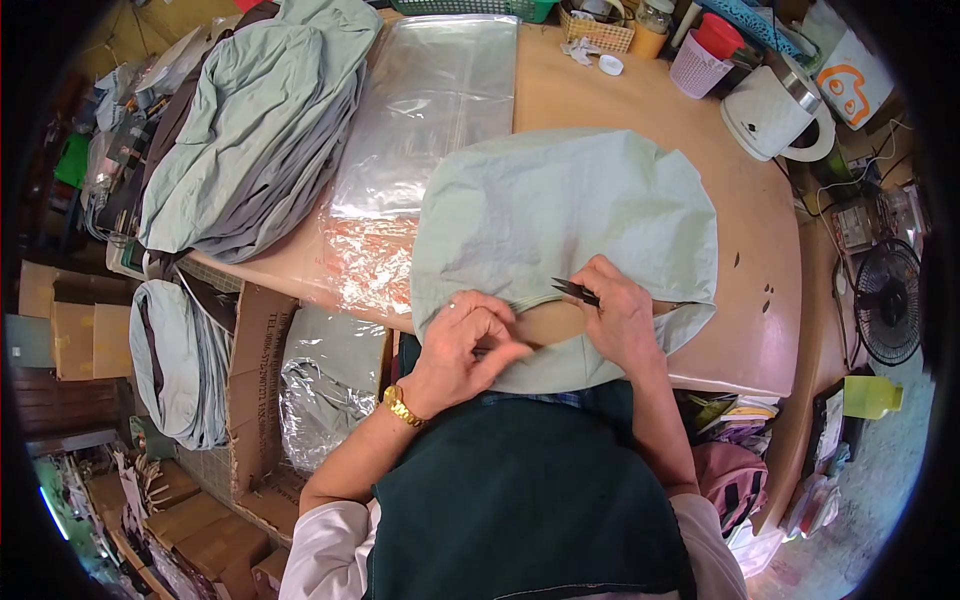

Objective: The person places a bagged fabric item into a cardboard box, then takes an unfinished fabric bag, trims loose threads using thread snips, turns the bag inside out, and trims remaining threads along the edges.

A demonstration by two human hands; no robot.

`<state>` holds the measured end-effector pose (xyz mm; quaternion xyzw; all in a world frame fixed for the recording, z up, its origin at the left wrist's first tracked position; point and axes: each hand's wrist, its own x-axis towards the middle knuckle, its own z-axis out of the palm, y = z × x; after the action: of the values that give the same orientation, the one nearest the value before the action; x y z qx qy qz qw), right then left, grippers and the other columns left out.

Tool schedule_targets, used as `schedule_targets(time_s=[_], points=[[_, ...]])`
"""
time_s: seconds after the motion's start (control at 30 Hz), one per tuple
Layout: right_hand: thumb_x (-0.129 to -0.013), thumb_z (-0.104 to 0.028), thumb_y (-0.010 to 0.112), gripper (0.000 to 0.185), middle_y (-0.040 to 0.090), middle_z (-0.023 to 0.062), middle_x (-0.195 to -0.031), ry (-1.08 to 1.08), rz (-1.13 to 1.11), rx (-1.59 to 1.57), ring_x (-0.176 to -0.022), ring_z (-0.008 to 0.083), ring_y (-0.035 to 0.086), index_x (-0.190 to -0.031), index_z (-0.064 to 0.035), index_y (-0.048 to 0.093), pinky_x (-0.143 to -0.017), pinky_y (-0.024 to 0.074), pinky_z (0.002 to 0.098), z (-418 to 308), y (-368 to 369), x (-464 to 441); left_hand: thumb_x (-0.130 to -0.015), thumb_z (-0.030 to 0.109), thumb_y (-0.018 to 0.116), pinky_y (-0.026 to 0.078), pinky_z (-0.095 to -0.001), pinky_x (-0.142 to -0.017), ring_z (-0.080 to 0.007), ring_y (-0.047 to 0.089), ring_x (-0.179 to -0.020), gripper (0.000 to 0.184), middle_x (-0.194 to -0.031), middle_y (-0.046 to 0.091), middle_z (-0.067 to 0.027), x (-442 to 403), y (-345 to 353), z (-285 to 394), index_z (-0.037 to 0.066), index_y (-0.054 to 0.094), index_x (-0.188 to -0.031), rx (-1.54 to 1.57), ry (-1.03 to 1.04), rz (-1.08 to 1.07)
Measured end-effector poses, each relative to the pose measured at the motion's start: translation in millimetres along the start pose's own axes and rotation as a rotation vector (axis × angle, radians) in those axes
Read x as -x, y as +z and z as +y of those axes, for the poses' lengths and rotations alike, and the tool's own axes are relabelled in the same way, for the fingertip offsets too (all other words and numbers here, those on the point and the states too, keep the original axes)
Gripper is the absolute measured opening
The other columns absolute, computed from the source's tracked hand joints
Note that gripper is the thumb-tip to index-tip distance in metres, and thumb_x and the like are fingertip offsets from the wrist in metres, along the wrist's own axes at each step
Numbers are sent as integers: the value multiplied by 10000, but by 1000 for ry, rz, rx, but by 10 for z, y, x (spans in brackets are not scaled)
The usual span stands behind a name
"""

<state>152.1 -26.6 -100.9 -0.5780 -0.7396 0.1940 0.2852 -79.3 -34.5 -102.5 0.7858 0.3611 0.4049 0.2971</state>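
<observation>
A pale green fabric cover point(560, 200) lies on the table in front of me, its opening towards my body. My left hand point(465, 345) is closed at the left side of the opening, fingers curled at the cloth edge; what lies under the fingertips is partly hidden. My right hand point(622, 318) is wrapped round small black thread snips point(575, 291), whose pointed blades face left above the opening. The right hand rests over the cover's near edge, and the tan tabletop shows through the opening between both hands.
Clear plastic bags point(430, 110) lie left of the cover, beside a heap of similar green cloth pieces point(260, 120). A white kettle point(765, 112), a pink basket point(698, 66) and a black fan point(889, 300) stand right. An open cardboard box point(257, 385) sits below the table.
</observation>
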Motion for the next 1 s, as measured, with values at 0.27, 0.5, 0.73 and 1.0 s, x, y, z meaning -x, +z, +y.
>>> schedule_targets(time_s=[0.27, 0.5, 0.73, 1.0], points=[[-753, 69, 641, 163, 586, 90, -866, 2, 85, 62, -731, 299, 623, -893, -15, 641, -636, 491, 371, -171, -101, 17, -853, 13, 673, 528, -337, -675, -261, 680, -758, 292, -894, 699, -120, -140, 161, -198, 35, 613, -1137, -162, -26, 5], [-659, 102, 629, 276, 646, 39, -943, -146, 141, -50, -741, 268, 661, -882, -55, 675, -651, 524, 369, -182, 273, -7, -891, -22, 609, 534, -340, -689, -271, 700, -776, 297, -851, 701, -145, -207, 111, -218, 9, 552, -1180, 24, -287, -94], [-779, 128, 568, 212, 664, 64, -801, 24, 116, -511, -677, 134, 647, -908, -29, 629, -620, 511, 260, 65, 416, -23, -907, -8, 602, 528, -328, -716, -253, 701, -798, 234, -855, 696, -143, -278, 58, -219, 17, 549, -1134, 80, -379, -162], [-921, -2, 615, 28, 589, 11, -751, 262, 112, -1118, -620, 64, 534, -913, -23, 598, -555, 435, 210, 102, 163, -48, -913, -1, 602, 528, -321, -729, -215, 697, -814, 201, -853, 690, -120, -280, 66, -245, 19, 568, -1109, 88, -373, -169]])
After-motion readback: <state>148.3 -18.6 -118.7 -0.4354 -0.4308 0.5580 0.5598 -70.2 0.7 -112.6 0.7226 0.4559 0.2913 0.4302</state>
